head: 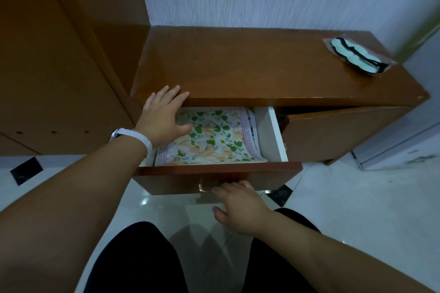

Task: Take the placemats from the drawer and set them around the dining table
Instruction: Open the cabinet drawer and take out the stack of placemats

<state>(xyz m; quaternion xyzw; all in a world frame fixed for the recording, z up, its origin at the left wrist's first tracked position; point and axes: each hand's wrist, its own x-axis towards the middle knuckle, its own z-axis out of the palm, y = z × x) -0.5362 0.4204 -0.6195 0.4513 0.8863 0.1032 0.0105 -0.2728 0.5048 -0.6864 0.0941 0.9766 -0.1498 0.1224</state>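
Early days here. Right hand at 6 o'clock, fingers loosely curled at the drawer handle, gripping nothing firmly that I can see. Drawer's open, placemats still stacked inside. Left hand at 9 o'clock, spread wide, reaching in, holding nothing. No dining table visible.

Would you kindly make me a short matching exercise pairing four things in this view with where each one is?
Things:
1. left hand
2. right hand
3. floral placemats
4. clear packet

Places:
A. on the cabinet top, far right
B. lying in the open drawer
C. reaching over the drawer's left side
D. at the handle on the drawer front

Pairs: 1-C, 2-D, 3-B, 4-A
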